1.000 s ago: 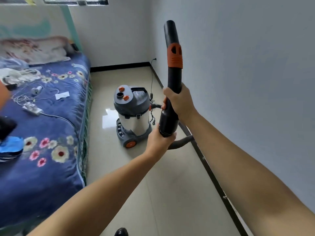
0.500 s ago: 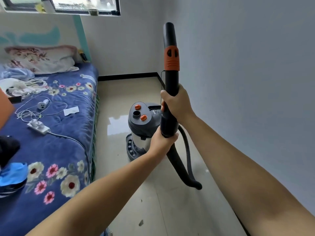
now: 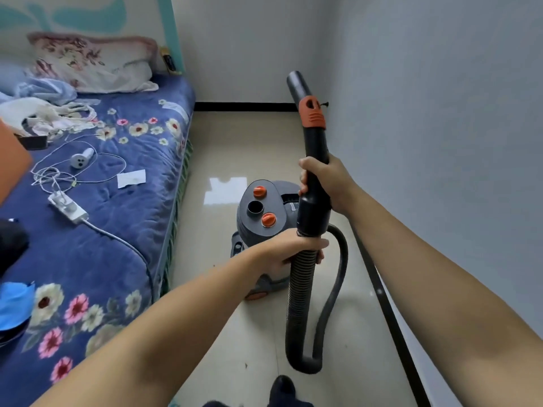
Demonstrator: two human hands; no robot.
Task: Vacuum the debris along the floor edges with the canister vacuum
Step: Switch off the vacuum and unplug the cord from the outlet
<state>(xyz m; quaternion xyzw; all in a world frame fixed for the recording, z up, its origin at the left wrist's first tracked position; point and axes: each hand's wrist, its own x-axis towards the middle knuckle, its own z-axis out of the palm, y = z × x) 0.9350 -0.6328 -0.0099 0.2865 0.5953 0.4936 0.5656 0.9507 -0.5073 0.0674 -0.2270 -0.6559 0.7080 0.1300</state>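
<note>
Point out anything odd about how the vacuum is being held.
The nozzle points up at the wall, not at the floor edge. Both hands grip it: right hand on the tube, left hand on the hose.

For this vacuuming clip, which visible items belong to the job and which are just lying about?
Job:
- canister vacuum
- ribbed hose, gripped by left hand
- black wand, gripped by right hand
- black baseboard

Lying about, on the bed:
- power strip
- white cables
- pillow
- paper slip
</note>
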